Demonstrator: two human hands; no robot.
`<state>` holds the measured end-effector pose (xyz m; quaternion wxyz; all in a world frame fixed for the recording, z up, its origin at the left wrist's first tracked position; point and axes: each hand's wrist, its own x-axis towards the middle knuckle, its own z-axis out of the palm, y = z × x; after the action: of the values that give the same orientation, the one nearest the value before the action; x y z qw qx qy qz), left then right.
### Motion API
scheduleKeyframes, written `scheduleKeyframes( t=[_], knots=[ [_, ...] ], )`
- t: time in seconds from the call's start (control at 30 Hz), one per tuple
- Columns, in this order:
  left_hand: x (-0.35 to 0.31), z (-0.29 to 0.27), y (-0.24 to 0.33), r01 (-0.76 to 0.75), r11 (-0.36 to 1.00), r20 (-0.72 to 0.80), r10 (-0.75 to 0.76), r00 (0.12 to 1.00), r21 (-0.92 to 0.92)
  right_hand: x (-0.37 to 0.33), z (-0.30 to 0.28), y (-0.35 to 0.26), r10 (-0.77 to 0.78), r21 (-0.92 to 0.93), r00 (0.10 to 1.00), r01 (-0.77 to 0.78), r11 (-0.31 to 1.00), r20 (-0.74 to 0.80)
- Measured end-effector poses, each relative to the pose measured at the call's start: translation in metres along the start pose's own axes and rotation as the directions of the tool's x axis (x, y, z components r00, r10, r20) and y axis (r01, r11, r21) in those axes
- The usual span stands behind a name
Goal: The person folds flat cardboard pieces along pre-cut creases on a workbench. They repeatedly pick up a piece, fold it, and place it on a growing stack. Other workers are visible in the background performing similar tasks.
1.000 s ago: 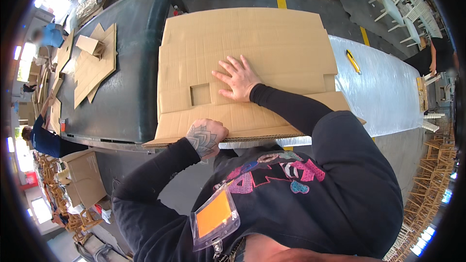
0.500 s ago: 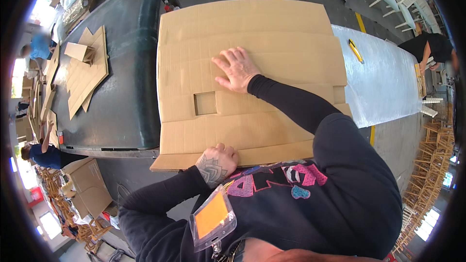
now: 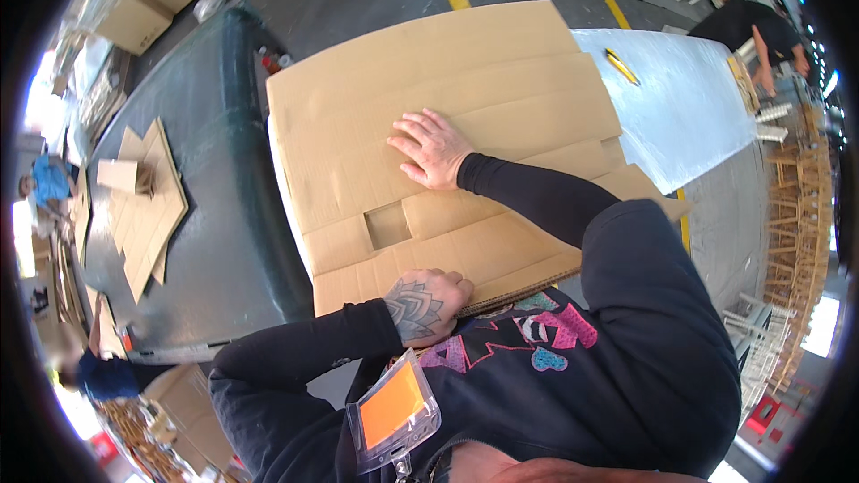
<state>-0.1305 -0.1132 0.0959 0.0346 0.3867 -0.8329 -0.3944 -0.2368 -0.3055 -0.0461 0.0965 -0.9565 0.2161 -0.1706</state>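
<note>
Left hand (image 3: 425,307) curls at the near edge of the cardboard (image 3: 465,80), fingertips hidden, grip unconfirmed. Cardboard lies directly ahead of the body, long axis unclear; right hand (image 3: 432,150) spreads open on its top, farther in. Yellow cutter (image 3: 622,66) sits beyond its right edge.

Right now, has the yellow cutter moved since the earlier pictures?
No: the yellow cutter lies in the same spot on the plastic-wrapped surface, near its far edge; only the view has shifted.
</note>
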Motion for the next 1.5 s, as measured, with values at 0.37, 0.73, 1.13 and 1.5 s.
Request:
scheduleKeyframes(
  t=[0.37,0.73,1.13,1.5],
  knots=[
    [0.104,-0.055,-0.111,-0.05,0.999,0.205,0.048,0.978,0.008,-0.062,-0.032,0.0,0.478,-0.264,0.859,-0.426,0.866,0.184],
    [0.275,-0.141,-0.22,0.362,0.832,-0.17,-0.32,0.932,0.42,-0.064,-0.033,0.001,0.638,-0.208,0.77,-0.62,0.757,0.027],
    [0.283,-0.178,-0.236,0.398,0.868,0.083,-0.438,0.895,0.296,-0.06,-0.033,0.001,0.613,-0.111,0.79,-0.609,0.785,0.001],
    [0.24,-0.119,-0.17,0.42,0.785,-0.5,-0.165,0.85,0.455,-0.069,-0.033,0.005,0.591,-0.136,0.807,-0.588,0.797,-0.025]
  ],
)
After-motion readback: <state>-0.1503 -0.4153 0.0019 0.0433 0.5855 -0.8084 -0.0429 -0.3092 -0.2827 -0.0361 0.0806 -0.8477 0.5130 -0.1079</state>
